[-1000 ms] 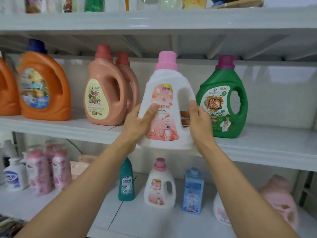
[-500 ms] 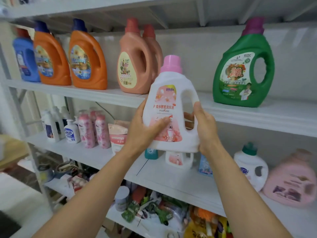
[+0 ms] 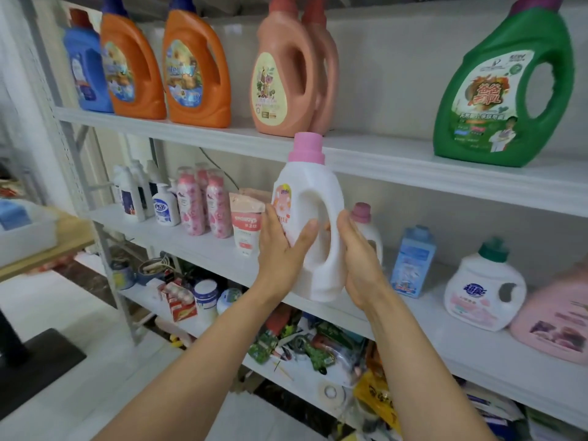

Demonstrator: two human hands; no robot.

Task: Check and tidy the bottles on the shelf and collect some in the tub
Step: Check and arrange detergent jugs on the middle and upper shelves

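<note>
2 hands hold a white bottle (image 3: 305, 186) upright in front of the shelf (image 3: 413, 168).
The left hand (image 3: 283, 249) wraps the label side, thumb across the front; the right hand (image 3: 359, 259) clasps the handle side. Just behind the right hand stands a small pink-capped bottle (image 3: 366, 230); up and right of the grip, a green bottle (image 3: 502, 90); well left, a white tub (image 3: 27, 240).

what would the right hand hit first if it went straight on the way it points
Probably the small pink-capped bottle on the shelf just behind the right hand, which grips the white bottle; depth is unclear.
</note>
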